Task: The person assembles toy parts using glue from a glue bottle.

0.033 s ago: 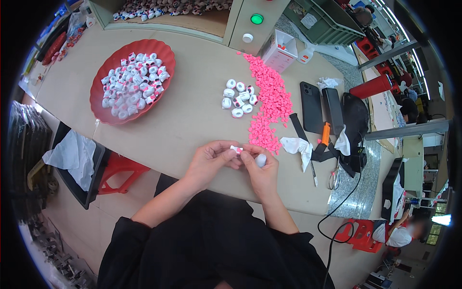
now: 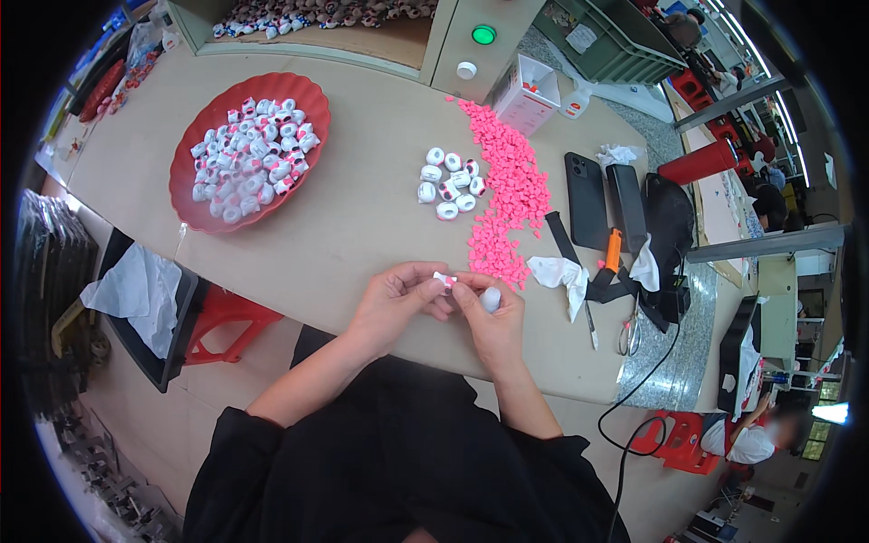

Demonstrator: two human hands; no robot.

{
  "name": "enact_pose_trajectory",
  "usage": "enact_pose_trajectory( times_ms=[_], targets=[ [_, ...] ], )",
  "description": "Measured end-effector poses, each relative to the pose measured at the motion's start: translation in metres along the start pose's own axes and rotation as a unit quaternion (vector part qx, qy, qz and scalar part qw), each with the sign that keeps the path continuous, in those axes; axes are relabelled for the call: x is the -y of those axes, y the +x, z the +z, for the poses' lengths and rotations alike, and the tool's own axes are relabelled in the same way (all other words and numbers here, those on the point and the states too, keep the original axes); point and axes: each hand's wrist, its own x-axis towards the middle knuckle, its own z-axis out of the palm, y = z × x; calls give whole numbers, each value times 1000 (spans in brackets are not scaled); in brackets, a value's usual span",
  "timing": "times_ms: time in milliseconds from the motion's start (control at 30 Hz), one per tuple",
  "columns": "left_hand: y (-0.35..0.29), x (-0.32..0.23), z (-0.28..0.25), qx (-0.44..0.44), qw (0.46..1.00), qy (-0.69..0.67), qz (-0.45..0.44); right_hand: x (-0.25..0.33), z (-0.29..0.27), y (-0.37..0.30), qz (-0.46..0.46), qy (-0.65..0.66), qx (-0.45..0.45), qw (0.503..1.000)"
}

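A person's left hand (image 2: 387, 309) and right hand (image 2: 500, 337) pinch a small white-and-pink piece (image 2: 444, 281) between fingertips, near the close end of a strip of pink pieces (image 2: 511, 172); the right also grips a white rounded object (image 2: 491, 300). Right of the strip lies a black smartphone (image 2: 587, 201); left of it, white ring-shaped pieces (image 2: 450, 186) cluster and, farther left, a scalloped red bowl (image 2: 262, 86) holds more. A white box (image 2: 525, 101) stands beside the strip's far end.

A black phone (image 2: 587, 204) lies (lenses up); beyond it, a green crate (image 2: 625, 56).
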Motion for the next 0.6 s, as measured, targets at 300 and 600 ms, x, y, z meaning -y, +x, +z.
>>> enact_pose_trajectory(
  times_ms=[300, 600],
  targets=[
    [1, -4, 0, 12, 999, -25, -32, -1, 1, -2, -26, 22, 23, 999],
    [3, -2, 0, -11, 999, 8, -40, -6, -1, -1, -204, -157, 24, 966]
  ],
)
